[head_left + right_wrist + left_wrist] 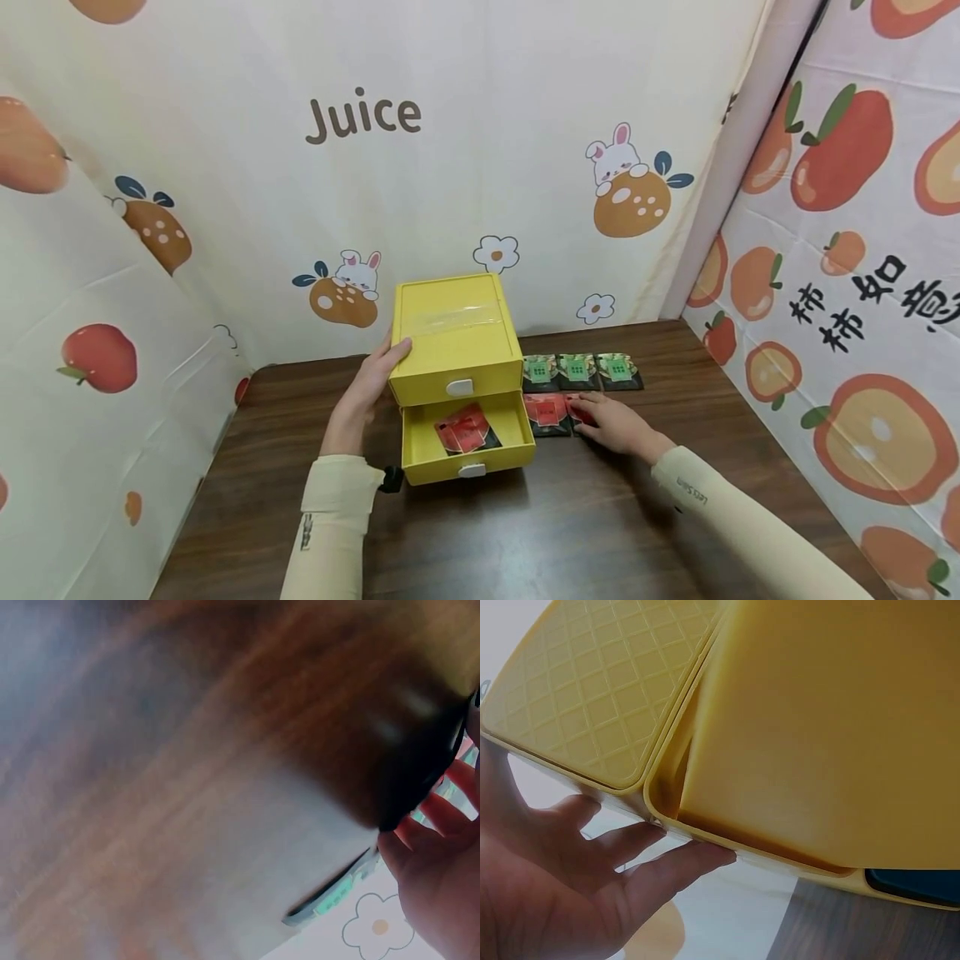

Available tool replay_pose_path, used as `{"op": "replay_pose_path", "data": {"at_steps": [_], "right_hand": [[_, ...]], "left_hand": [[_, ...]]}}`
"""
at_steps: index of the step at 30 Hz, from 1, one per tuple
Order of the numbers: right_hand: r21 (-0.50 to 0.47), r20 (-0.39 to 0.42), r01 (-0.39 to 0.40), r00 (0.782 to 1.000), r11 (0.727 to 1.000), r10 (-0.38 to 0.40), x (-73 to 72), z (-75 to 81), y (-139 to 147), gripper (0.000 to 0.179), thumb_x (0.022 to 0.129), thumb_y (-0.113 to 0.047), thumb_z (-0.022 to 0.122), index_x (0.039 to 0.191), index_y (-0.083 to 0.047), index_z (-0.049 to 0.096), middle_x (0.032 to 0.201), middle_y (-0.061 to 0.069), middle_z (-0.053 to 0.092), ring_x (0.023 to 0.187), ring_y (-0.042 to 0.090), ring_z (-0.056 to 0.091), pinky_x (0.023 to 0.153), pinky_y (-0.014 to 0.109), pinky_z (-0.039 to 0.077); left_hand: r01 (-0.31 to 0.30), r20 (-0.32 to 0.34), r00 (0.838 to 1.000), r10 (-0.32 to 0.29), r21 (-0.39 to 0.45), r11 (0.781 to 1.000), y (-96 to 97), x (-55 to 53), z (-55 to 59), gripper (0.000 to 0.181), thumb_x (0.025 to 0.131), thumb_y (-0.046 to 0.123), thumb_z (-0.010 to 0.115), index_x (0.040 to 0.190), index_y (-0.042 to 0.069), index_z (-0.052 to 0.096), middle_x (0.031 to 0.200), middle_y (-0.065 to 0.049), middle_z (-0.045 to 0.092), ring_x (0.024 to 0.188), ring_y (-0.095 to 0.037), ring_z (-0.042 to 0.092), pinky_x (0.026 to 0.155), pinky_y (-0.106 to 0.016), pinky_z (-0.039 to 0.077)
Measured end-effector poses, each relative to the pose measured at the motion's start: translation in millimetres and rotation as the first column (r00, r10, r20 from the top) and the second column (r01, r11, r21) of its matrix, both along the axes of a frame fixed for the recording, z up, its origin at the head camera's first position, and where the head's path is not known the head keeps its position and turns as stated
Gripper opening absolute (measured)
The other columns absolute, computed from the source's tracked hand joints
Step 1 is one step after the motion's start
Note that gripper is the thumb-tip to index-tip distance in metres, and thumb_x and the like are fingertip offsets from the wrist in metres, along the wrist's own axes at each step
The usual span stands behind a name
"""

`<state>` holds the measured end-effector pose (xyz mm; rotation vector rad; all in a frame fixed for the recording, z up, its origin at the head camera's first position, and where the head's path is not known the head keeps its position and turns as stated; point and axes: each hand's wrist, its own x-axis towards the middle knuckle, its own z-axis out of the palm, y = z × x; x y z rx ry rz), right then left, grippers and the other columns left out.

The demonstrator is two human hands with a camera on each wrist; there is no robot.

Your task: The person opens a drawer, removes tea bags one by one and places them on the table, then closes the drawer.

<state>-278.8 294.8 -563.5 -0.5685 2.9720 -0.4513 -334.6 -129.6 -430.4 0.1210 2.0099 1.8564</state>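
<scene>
A yellow two-drawer storage box (457, 325) stands on the table, its lower drawer (517, 458) pulled out. Inside that drawer lies a red-and-black sachet (467, 430). My left hand (369, 379) rests against the box's left side, thumb over the upper front edge; the left wrist view shows its fingers (682, 866) extended along the box. To the right of the drawer, my right hand (618, 423) pinches the edge of another red sachet (577, 410), mostly covered by the fingers. In the right wrist view this sachet (424, 761) is a dark shape at the fingertips.
One more red sachet (546, 414) lies between the drawer and my right hand. Behind is a row of three green-and-black sachets (577, 372). Fruit-printed curtains (480, 150) close off the back and sides of the wooden table (480, 542).
</scene>
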Motion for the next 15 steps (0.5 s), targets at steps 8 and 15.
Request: {"op": "replay_pose_path", "data": {"at_steps": [8, 15], "right_hand": [[0.01, -0.023, 0.01, 1.0, 1.0, -0.01, -0.8, -5.5, 0.3, 0.052, 0.094, -0.031, 0.067, 0.139, -0.008, 0.055, 0.142, 0.02, 0.045, 0.127, 0.04, 0.045, 0.1, 0.056, 0.038], [0.017, -0.037, 0.012, 0.999, 1.0, -0.011, 0.6, -5.2, -0.4, 0.051, 0.093, -0.032, 0.067, 0.138, -0.008, 0.056, 0.141, 0.021, 0.047, 0.125, 0.041, 0.047, 0.099, 0.056, 0.039]], "left_hand": [[-0.041, -0.003, 0.999, 0.041, -0.012, 0.999, 1.3, 0.7, 0.1, 0.071, 0.092, 0.063, 0.052, 0.151, 0.052, 0.015, 0.105, -0.022, 0.061, 0.08, -0.025, 0.065, 0.071, -0.043, 0.054], [-0.045, -0.008, 0.999, 0.045, 0.001, 0.999, 3.1, 2.2, -0.5, 0.07, 0.091, 0.064, 0.053, 0.15, 0.054, 0.016, 0.105, -0.023, 0.06, 0.082, -0.027, 0.065, 0.072, -0.045, 0.054]]}}
